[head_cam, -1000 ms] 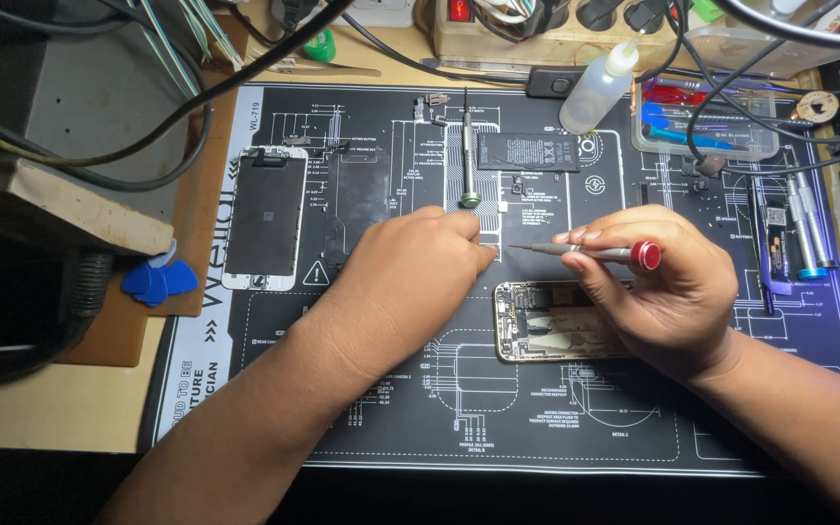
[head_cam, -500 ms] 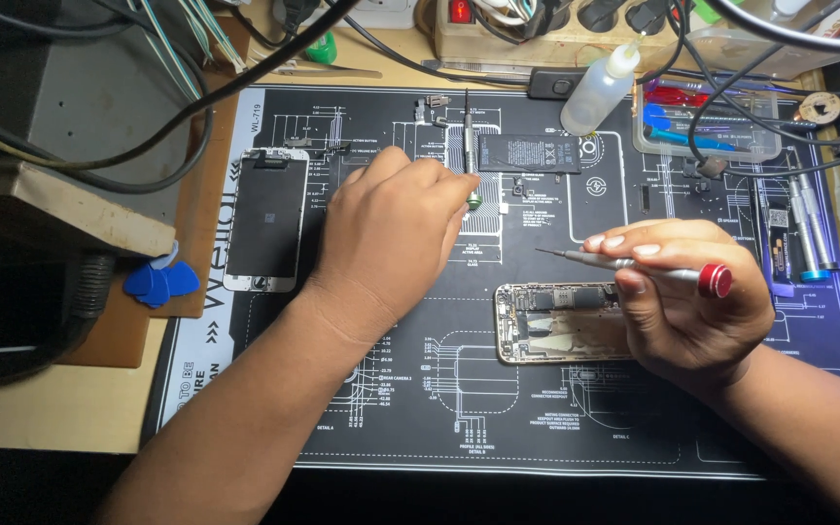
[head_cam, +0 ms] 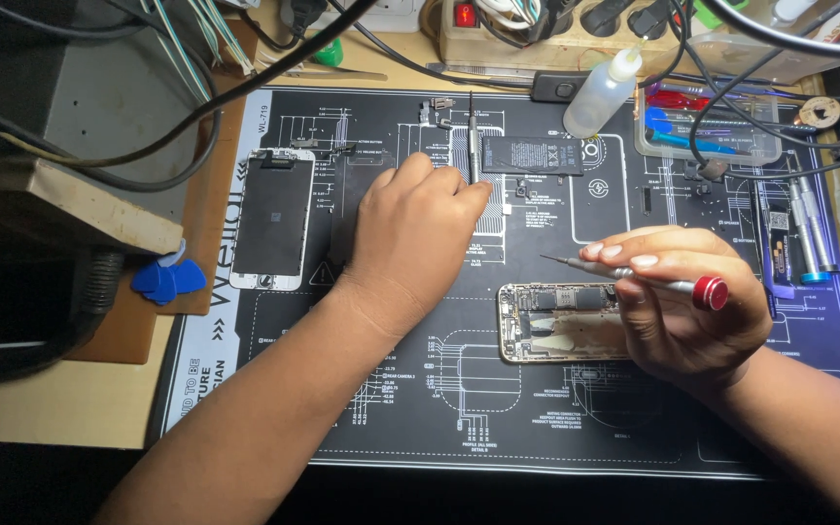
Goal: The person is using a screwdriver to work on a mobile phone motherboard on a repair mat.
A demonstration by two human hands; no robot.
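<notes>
My left hand (head_cam: 418, 233) lies on the black repair mat (head_cam: 420, 408), its fingertips closed around the lower end of a thin dark screwdriver (head_cam: 472, 136) that points away from me. My right hand (head_cam: 692, 316) grips a red-capped screwdriver (head_cam: 707, 292) almost level, tip pointing left. That tip hovers just above the opened phone body (head_cam: 556, 323), whose board and metal parts are exposed. The right hand covers the phone's right end.
A detached phone screen (head_cam: 272, 219) lies left of my left hand, and a black battery (head_cam: 532, 156) lies just beyond the fingers. A squeeze bottle (head_cam: 600, 92), a clear tool tray (head_cam: 707, 126), more drivers (head_cam: 809, 233), blue picks (head_cam: 167, 280) and cables ring the mat.
My left hand has moved up from beside the phone to the dark screwdriver and closed on its end. My right hand shifted right and levelled the red-capped screwdriver.
</notes>
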